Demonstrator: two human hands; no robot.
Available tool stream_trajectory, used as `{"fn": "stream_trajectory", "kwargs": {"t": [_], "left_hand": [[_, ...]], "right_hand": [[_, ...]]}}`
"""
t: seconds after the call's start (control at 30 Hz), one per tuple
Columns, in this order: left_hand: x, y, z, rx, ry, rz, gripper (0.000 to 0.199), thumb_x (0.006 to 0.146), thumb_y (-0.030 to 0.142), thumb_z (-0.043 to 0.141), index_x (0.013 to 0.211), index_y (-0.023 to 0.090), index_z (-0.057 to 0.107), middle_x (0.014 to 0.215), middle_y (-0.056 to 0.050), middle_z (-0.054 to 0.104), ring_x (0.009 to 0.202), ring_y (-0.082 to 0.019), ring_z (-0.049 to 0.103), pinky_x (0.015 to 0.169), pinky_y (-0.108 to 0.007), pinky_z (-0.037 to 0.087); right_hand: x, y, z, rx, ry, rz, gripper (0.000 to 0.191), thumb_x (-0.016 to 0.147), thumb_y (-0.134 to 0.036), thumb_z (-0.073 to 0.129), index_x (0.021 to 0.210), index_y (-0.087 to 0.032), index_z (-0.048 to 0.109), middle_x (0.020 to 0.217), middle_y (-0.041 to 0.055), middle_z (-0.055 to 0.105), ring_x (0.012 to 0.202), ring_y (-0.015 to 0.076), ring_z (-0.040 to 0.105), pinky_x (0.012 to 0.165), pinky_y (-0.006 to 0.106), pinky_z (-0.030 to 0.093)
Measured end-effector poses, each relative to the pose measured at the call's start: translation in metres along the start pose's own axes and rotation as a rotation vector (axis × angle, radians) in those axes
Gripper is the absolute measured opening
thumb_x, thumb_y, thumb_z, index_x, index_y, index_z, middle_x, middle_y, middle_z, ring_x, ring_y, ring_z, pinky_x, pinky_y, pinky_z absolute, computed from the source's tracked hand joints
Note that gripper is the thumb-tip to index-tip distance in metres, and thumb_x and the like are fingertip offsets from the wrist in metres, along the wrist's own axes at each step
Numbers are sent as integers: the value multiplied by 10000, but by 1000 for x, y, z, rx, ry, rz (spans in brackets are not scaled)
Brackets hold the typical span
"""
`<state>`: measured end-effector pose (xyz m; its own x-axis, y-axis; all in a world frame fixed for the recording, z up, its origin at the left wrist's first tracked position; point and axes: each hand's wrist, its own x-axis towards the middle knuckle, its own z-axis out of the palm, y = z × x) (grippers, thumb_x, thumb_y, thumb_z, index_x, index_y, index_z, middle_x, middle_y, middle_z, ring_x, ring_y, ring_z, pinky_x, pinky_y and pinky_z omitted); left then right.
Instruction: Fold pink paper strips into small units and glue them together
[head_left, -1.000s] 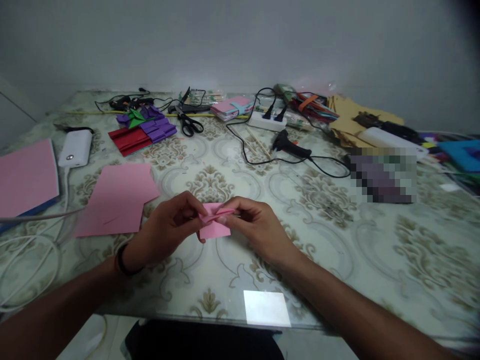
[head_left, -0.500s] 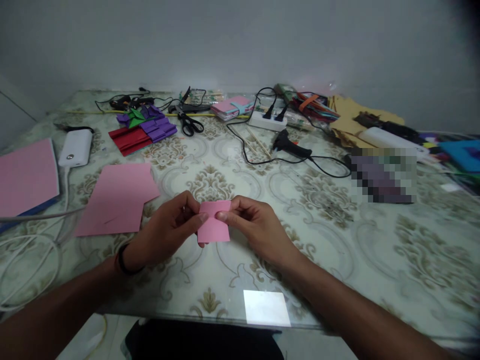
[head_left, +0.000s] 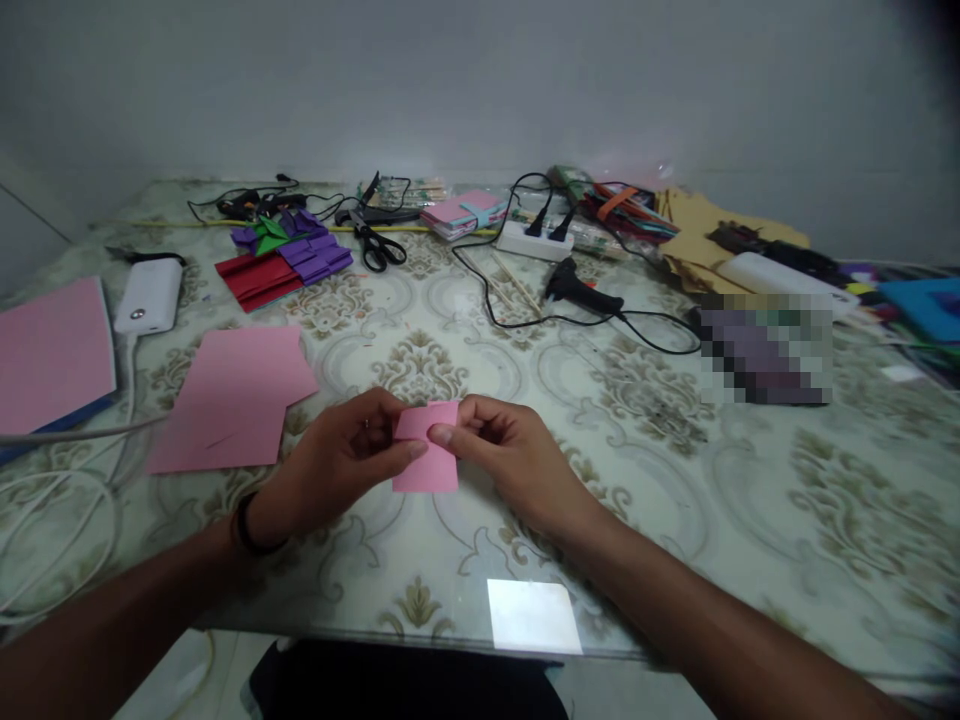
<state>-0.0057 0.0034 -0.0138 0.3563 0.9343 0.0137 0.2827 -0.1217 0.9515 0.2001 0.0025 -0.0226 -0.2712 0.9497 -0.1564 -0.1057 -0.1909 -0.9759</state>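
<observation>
We hold a small pink rectangle of paper (head_left: 425, 476) over the glossy, floral-patterned table (head_left: 645, 450) — the fingers of our left hand (head_left: 341, 455) clamp its left side, those of our right hand (head_left: 517, 455) its upper right. A larger pink paper sheet (head_left: 229, 400) lies to the left.

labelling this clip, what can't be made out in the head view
In the head view:
- Folded pink paper: its far side, turned from the camera.
- Left hand, right hand: any fingers behind the paper, hidden by it.
- Dark object: detail lost to pixelation.
- Far-left pink sheet: cut off by the left edge.
</observation>
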Motion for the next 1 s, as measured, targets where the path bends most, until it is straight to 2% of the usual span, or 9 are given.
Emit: {"fn": "stream_trajectory", "kwargs": {"t": [0.17, 0.27, 0.4, 0.53, 0.7, 1.0], "left_hand": [[-2, 0, -3, -15, 4, -27, 235, 916, 326, 713, 806, 184, 562, 627, 69, 457, 524, -64, 386, 460, -167, 300], [-3, 2, -4, -48, -27, -28, 252, 909, 343, 719, 793, 185, 561, 629, 61, 465, 534, -73, 395, 462, -173, 315], [-2, 3, -1, -21, -25, -31, 255, 914, 325, 706, 781, 186, 539, 626, 66, 440, 538, -72, 374, 461, -170, 299], [-1, 1, 0, 5, 33, -11, 289, 922, 310, 709, 767, 195, 494, 603, 88, 375, 500, -57, 286, 435, -168, 233], [-3, 1, -1, 52, 69, -5, 330, 918, 352, 729, 761, 194, 484, 618, 81, 414, 505, -57, 309, 437, -170, 241], [-1, 4, 3, 10, 158, 7, 280, 903, 290, 738, 769, 197, 511, 605, 73, 493, 501, -60, 378, 441, -162, 292]], "right_hand": [[-2, -1, 0, 60, -70, -2, 365, 682, -448, 931, 812, -201, 695, 738, -18, 682, 651, 124, 579, 612, 251, 452], [-2, -1, 0, 43, -99, -17, 359, 685, -440, 933, 845, -208, 712, 751, -14, 689, 662, 133, 596, 622, 264, 473], [-2, 2, -1, -24, -54, -9, 335, 712, -437, 917, 794, -184, 713, 731, -6, 680, 646, 125, 578, 605, 258, 446], [0, 4, -1, -16, 3, -8, 376, 693, -414, 928, 696, -178, 636, 671, -24, 634, 606, 107, 526, 575, 244, 395], [-1, 3, 0, -6, 19, -53, 441, 693, -424, 922, 641, -194, 550, 614, -49, 559, 568, 95, 467, 547, 240, 371], [2, 9, 3, 169, 26, -76, 389, 692, -358, 934, 912, -230, 640, 721, -58, 649, 629, 103, 564, 624, 240, 456]]}}
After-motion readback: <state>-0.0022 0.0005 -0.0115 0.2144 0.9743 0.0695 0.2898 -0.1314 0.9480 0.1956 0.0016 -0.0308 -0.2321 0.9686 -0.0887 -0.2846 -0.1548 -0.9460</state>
